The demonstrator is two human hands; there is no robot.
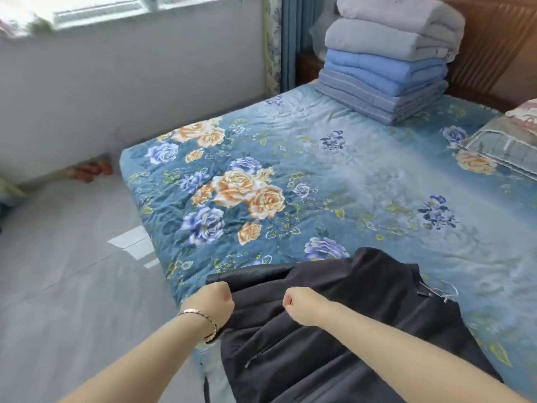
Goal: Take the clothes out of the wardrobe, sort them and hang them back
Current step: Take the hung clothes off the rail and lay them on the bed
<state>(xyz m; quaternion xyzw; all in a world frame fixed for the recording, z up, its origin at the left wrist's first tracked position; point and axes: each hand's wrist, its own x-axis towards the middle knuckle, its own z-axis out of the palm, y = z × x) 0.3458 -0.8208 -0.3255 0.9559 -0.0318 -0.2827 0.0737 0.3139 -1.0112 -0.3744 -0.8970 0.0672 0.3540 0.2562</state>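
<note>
Two bare forearms reach in from the bottom of the view, and both hands are closed on a black jacket spread over the near edge of the bed. The left hand, with a bracelet at its wrist, is curled into a fist around the garment's left border, where a fold of cloth is bunched. The right hand is likewise fisted, and cloth appears to be pinched in it nearer the middle of the jacket. The two are set close together, with only a narrow band of fabric between them.

The jacket's long axis runs away from the person and a little to the right. The collar end, where loose threads can be seen, lies farthest up the bed, and the part with the zipped pocket is nearest and seems to hang over the near edge. The collar is thus beyond both hands and closer to the right one, so any reach for the collar would probably be shorter from that side. No hanger or wardrobe is in view.

A stack of folded quilts stands at the far corner by the headboard, and a pillow lies at the right edge, both well apart from the jacket. Grey floor is seen to the left.
</note>
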